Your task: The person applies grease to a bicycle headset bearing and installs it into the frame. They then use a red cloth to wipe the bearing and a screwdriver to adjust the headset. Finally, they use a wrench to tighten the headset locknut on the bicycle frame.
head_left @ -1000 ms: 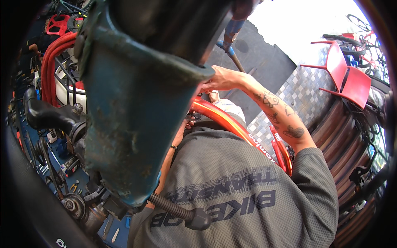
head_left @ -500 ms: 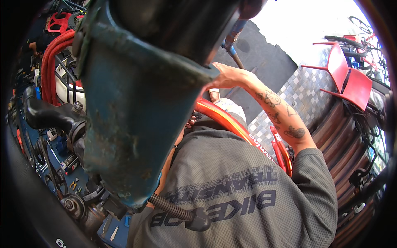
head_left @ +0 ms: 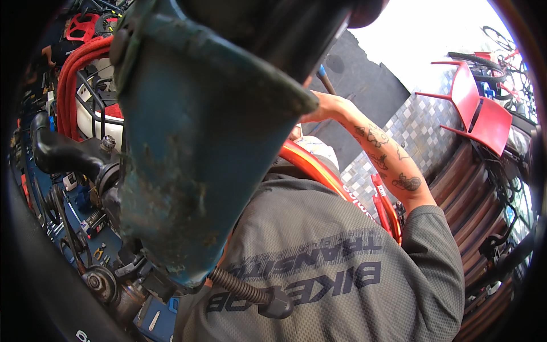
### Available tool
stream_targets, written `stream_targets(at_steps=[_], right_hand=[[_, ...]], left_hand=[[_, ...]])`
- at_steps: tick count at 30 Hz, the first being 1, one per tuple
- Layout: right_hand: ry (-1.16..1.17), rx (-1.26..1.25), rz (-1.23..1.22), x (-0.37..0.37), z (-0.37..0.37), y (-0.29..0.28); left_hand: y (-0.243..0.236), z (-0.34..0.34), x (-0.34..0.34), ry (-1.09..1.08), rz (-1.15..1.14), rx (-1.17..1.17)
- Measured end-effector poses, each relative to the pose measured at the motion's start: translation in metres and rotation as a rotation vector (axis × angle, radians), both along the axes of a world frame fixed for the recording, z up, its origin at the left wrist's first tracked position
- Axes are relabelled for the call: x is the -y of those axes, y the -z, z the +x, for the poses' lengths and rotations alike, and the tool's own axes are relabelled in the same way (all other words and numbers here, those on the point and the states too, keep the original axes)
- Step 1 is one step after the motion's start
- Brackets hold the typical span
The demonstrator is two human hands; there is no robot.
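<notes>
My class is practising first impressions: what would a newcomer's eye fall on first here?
Probably the scuffed teal metal bracket, looming large left of centre. Next might come the tattooed right forearm to its right, with a glossy orange bicycle frame tube curving between that arm and the grey shirt. A bright red chair also stands out, at upper right.

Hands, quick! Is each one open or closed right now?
Left hand: out of sight, can't tell.
Right hand: mostly hidden behind the blue part, can't tell.
</notes>
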State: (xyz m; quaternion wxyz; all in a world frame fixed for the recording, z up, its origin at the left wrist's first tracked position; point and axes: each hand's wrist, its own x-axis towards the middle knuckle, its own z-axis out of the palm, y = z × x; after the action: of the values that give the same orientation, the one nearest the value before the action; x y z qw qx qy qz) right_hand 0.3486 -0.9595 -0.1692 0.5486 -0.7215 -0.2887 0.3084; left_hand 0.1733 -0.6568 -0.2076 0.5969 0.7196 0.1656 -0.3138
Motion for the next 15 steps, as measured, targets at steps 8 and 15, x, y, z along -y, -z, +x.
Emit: stream_targets(at_steps=[8,15], right_hand=[[0.041,0.013,0.029,-0.004,-0.006,0.012],[0.063,-0.082,0.105,-0.007,-0.006,0.018]], left_hand=[[0.02,-0.007,-0.011,0.023,0.023,0.017],[0.01,0.0,-0.01,0.058,0.104,-0.072]])
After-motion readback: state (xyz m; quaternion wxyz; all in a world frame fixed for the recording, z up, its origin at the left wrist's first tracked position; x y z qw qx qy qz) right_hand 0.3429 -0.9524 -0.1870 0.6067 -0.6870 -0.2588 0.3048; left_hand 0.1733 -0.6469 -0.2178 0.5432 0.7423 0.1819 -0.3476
